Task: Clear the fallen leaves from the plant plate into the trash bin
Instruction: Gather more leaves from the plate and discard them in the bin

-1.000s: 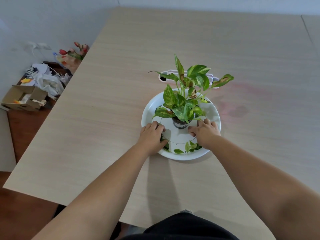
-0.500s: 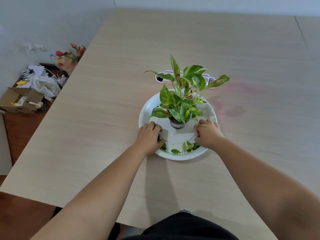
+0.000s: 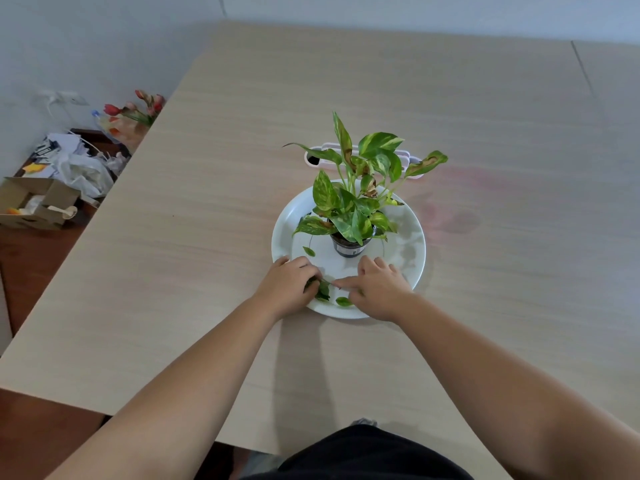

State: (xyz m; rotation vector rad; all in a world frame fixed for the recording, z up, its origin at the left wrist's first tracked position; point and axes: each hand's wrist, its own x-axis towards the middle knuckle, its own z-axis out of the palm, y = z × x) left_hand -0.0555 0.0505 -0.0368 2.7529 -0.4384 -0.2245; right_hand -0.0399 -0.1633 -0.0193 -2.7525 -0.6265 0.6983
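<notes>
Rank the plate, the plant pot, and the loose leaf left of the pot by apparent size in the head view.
1. plate, widest by far.
2. plant pot, partly hidden by foliage.
3. loose leaf, smallest.
All sit at similar distance, so the order is safe.

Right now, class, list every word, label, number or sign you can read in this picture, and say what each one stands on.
No text can be read.
Pot: a pale label band near its base, print too small and blurred to read.
Papers on the floor at left: dark print, too blurred to read.
Cardboard box: no legible marking.
Plate, table and white object behind the plant: no writing visible.
</notes>
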